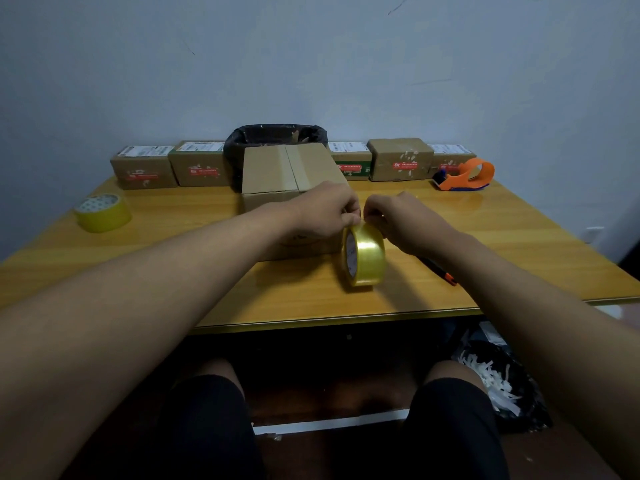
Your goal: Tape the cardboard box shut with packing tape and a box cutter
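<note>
A plain cardboard box (287, 171) sits mid-table with its top flaps folded down. In front of its right corner a roll of clear yellowish packing tape (365, 254) stands on edge on the table. My left hand (322, 209) and my right hand (394, 216) both pinch at the top of the roll, fingertips close together. A box cutter (445, 273) with a black body and orange tip lies on the table to the right of the roll, partly hidden under my right forearm.
A second yellow tape roll (104, 213) lies flat at the left. An orange tape dispenser (465, 176) sits at the back right. Several sealed parcels (143, 168) and a black-lined bin (273, 136) line the wall. The wooden table's (519, 237) front edge is close to my knees.
</note>
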